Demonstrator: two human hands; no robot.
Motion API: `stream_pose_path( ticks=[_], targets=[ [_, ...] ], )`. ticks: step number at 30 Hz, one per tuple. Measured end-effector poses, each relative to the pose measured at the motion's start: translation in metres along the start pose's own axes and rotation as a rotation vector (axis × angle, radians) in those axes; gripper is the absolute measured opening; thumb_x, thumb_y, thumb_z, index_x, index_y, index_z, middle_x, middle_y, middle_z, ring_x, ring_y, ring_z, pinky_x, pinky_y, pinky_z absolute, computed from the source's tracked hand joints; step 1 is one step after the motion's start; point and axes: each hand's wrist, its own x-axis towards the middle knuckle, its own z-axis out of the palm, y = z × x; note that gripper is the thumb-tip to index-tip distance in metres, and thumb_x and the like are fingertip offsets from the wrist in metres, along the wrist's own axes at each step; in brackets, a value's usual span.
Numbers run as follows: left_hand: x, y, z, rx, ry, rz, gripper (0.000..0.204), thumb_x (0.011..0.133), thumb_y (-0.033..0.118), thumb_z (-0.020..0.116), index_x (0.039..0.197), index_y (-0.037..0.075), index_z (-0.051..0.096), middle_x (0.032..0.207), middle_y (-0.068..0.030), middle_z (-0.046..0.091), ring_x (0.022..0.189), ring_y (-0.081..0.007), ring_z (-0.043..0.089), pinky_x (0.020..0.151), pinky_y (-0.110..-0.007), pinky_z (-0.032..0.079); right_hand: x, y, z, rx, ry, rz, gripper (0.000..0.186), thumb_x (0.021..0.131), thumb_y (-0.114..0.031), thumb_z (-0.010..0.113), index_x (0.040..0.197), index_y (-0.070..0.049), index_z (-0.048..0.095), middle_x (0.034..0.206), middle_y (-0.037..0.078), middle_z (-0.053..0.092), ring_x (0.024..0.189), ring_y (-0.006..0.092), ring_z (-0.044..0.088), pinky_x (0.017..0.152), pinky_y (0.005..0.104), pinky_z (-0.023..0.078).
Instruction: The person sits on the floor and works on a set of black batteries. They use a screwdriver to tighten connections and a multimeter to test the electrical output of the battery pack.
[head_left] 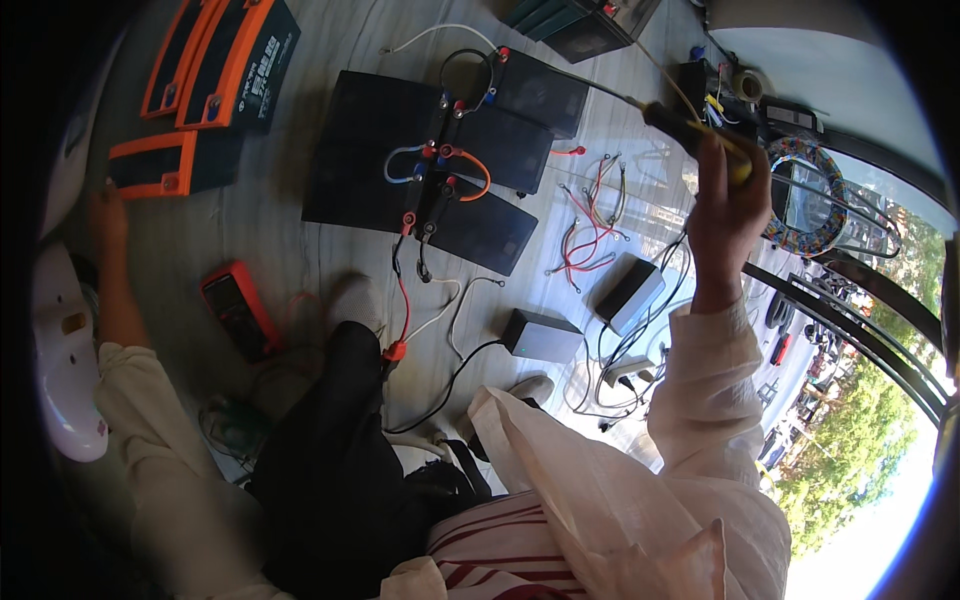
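My right hand is closed around the black and yellow handle of a screwdriver. Its long thin shaft reaches left toward a dark battery in the group on the floor. Far to the left, my left hand is at the end of an orange-edged battery; its fingers are dim and partly hidden. Several black batteries stand together, among them a large one. Short cables link their terminals, including an orange jumper, a blue one and a black loop. A white cable has a loose ring end.
A red-framed multimeter lies by my foot. Two black power adapters have trailing cords. Red and black leads lie loose on the tiles. Upper left are more orange batteries. A multicoloured ring is beside the glass at right.
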Motion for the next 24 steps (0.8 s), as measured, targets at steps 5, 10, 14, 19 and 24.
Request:
stream_pose_path(
  ticks=[5,10,14,19,24],
  targets=[
    [-0.02,0.04,-0.016,-0.008,-0.184,-0.012,0.06,0.097,0.048,0.035,0.127,-0.001,0.053,0.127,-0.0262,0.055,0.117,-0.0406,0.053,0.098,-0.047,0.041,0.042,0.003,0.043,-0.115,-0.066,-0.199,0.039,0.082,-0.032,0.076,0.097,0.002,0.062,0.081,0.014,0.069,0.071,0.0174,0.068,0.065,0.0296,0.054],
    [-0.011,0.01,-0.025,0.017,-0.06,-0.047,0.061,0.097,0.05,0.035,0.121,-0.002,0.058,0.121,-0.0252,0.058,0.114,-0.0397,0.055,0.096,-0.048,0.041,0.051,-0.007,0.067,-0.249,-0.131,-0.216,0.048,0.083,-0.041,0.073,0.1,0.001,0.061,0.084,0.018,0.07,0.08,0.0272,0.072,0.072,0.0343,0.057],
    [-0.025,0.034,-0.024,-0.097,-0.086,-0.032,0.061,0.097,0.05,0.035,0.119,-0.002,0.059,0.12,-0.0262,0.059,0.114,-0.0414,0.055,0.096,-0.048,0.041,0.051,-0.012,0.062,-0.296,-0.14,-0.196,0.049,0.083,-0.042,0.072,0.101,0.002,0.061,0.086,0.019,0.07,0.08,0.0284,0.072,0.073,0.0351,0.057],
    [-0.018,0.028,-0.024,-0.048,-0.115,0.024,0.062,0.096,0.05,0.035,0.119,-0.004,0.058,0.12,-0.0281,0.057,0.114,-0.0443,0.053,0.096,-0.048,0.041,0.055,-0.008,0.062,-0.328,-0.126,-0.217,0.051,0.083,-0.044,0.072,0.1,0.002,0.061,0.086,0.019,0.07,0.079,0.0276,0.072,0.071,0.0361,0.057],
    [-0.01,0.019,-0.016,-0.043,-0.093,0.01,0.06,0.096,0.047,0.035,0.121,-0.003,0.057,0.122,-0.0283,0.057,0.115,-0.0444,0.053,0.097,-0.048,0.041,0.058,-0.009,0.062,-0.363,-0.129,-0.243,0.051,0.081,-0.044,0.073,0.1,0.001,0.062,0.086,0.019,0.07,0.076,0.0298,0.071,0.069,0.0377,0.057]
  ],
)
